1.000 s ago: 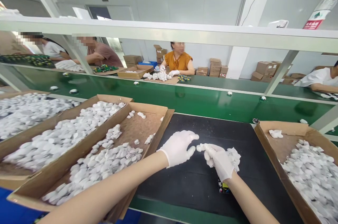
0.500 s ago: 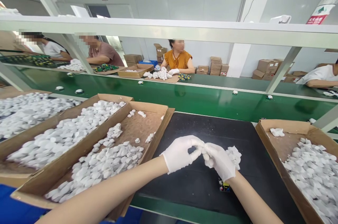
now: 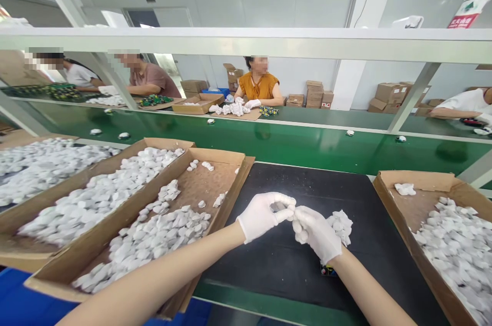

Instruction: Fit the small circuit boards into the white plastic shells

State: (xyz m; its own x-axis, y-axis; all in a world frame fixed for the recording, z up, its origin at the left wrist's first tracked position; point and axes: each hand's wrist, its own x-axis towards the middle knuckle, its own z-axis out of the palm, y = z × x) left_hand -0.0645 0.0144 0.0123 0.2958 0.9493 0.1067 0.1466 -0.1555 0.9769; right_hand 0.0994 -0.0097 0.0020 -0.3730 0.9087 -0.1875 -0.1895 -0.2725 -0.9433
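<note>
Over the black mat (image 3: 277, 274), my two white-gloved hands meet fingertip to fingertip. My left hand (image 3: 265, 216) pinches with thumb and forefinger, leaving a gap in the loop behind them. My right hand (image 3: 317, 233) has its fingers curled in, and its tips touch those of the left. Whatever lies between the fingertips is too small or hidden to make out. Just beyond the right hand rests a small heap of white crumpled pieces (image 3: 341, 226). A circuit board with yellow parts (image 3: 327, 269) shows partly from under the right wrist.
Cardboard trays of white pieces stand to the left (image 3: 161, 236) and right (image 3: 453, 254). Behind the mat runs a green conveyor belt (image 3: 246, 144) with small white-topped items on it. A white shelf beam (image 3: 246, 41) crosses above. Several co-workers sit on the far side.
The hands stay pinched together and have shifted very slightly left and up. Small items on the belt have moved to the right. At far right, a co-worker's arm has moved.
</note>
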